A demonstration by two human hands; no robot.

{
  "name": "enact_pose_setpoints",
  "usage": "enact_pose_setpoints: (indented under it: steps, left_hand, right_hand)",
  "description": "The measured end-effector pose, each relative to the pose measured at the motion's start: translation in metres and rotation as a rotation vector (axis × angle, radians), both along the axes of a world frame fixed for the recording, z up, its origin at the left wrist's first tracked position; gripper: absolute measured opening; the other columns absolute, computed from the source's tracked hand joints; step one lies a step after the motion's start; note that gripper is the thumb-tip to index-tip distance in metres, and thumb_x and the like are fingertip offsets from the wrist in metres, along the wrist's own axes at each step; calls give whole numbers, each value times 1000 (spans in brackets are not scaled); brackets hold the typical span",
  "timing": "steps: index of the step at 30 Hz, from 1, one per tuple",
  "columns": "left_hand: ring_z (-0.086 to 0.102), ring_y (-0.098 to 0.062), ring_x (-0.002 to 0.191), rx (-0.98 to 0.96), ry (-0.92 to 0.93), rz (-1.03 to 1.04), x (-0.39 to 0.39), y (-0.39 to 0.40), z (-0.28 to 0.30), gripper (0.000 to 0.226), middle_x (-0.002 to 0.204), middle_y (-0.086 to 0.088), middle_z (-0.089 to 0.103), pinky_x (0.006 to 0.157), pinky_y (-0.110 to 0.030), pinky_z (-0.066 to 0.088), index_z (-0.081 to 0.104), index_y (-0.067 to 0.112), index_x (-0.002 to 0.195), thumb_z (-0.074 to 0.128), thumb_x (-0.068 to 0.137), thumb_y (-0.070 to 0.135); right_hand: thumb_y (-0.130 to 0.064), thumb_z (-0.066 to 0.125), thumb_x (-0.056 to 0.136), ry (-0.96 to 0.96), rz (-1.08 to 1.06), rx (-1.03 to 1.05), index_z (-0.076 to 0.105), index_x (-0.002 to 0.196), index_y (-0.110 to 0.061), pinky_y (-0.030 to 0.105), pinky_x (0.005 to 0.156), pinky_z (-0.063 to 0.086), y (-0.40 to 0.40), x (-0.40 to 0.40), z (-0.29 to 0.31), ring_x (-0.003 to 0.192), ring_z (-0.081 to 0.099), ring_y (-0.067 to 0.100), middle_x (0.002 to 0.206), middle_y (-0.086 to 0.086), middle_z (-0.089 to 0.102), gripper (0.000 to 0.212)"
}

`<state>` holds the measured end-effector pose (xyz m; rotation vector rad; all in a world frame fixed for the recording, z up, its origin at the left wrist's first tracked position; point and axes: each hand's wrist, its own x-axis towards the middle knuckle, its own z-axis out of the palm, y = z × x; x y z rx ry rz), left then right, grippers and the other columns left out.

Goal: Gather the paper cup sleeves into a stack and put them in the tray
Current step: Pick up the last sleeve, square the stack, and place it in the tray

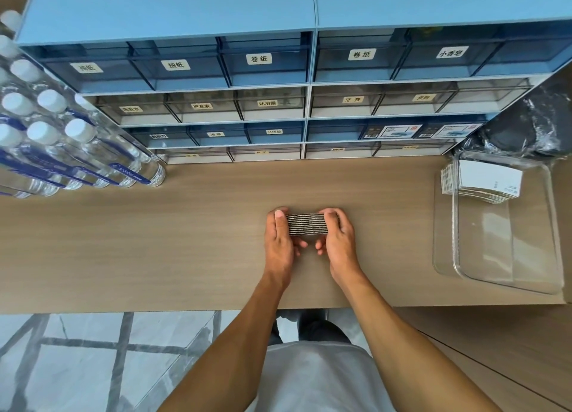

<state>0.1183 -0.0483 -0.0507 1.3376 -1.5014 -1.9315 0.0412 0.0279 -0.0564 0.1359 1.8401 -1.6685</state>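
While both bare hands press in from either side, the scene reads as follows.

Held stack: a compact stack of flattened corrugated paper cup sleeves (307, 224), standing on edge so its ribbed edges face up, sits near the middle of the light wood-grain tabletop (154, 241).
Left hand: the person's left hand (280, 241) clasps the stack's left end, thumb lying over the top edge, fingers curled in beneath.
Right hand: the person's right hand (339, 241) clasps the stack's right end, fingers wrapped over the far side, thumb tucked under toward the other hand.
Tray: a clear rectangular plastic tray (507, 275) lies at the table's right edge, well apart from the hands.
Tray contents: a second stack of white-faced paper sleeves (487, 179) rests in the tray's far end, leaning against its wall.
Back of table: a blue and grey cabinet of small labelled translucent drawers (269, 102) stands along the far edge.
Left side: a shrink-wrapped pack of clear water bottles with white caps (62, 139) lies on the table's far left.
Far right corner: a dark item in crinkled clear plastic wrap (532, 127) sits behind the tray.
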Motion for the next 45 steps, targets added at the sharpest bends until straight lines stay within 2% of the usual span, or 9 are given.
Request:
enact_pose_setpoints:
  steps: [5,10,16,21,25,31,37,41,45]
  left_hand:
    - [62,-10,51,44,16,-11,1,-1,-1,39,92,-4,70,40,-23,46,57,23,113,31,103,50]
    - [64,-12,53,63,38,-1,3,0,-1,42,81,2,73,38,-22,44,58,22,108,32,101,54]
    - [69,-17,58,4,43,-23,4,1,1,38,92,-4,74,36,-23,42,56,24,119,31,104,47]
    - [64,-14,51,-56,21,-43,4,-1,-3,41,90,-16,70,36,-22,41,57,15,106,29,105,45]
    - [58,-11,46,-74,10,-38,2,-3,-5,36,80,-8,65,39,-18,42,54,17,91,31,106,42]
    - [56,-11,41,-52,-6,-16,-2,-5,-5,34,67,2,63,35,-22,42,52,19,88,32,105,41]
    - [68,-19,59,127,70,-98,6,-9,-2,33,84,-6,73,55,-28,58,54,15,101,52,97,47]
    - [72,-14,88,94,96,-270,21,-17,1,56,98,-1,75,75,-20,56,54,17,116,88,72,21]
    - [70,-13,90,82,53,-303,22,-24,4,55,102,-9,71,77,-21,56,54,6,120,81,73,-6]
  right_hand:
    - [-56,44,94,6,-26,3,64,83,-35,20,32,38,-3,2,-2,34,48,10,68,-5,65,31]
    - [-56,43,95,7,-37,-9,64,89,-28,20,32,37,-3,4,-4,34,48,11,70,-2,67,35]
    - [-52,43,97,5,-38,-12,62,94,-20,18,32,33,-3,3,-6,33,44,10,74,5,64,37]
    - [-48,43,98,23,-30,9,61,83,-27,19,32,32,-3,3,-3,33,44,11,70,2,62,31]
    - [-48,43,98,39,-24,31,60,80,-28,20,31,33,-3,2,0,33,45,11,66,-3,61,32]
    - [-49,44,96,37,-28,41,60,77,-31,20,31,36,-5,2,2,32,48,13,62,-6,63,31]
    - [-43,45,98,30,-22,2,59,72,-30,23,31,43,-5,0,6,32,52,15,57,-1,66,32]
    - [-40,46,99,9,-18,-7,58,77,-22,23,32,45,-2,-1,9,35,55,16,57,0,67,31]
    - [-42,46,99,-38,-22,-21,59,78,-23,23,31,44,-1,0,10,34,54,16,61,2,68,31]
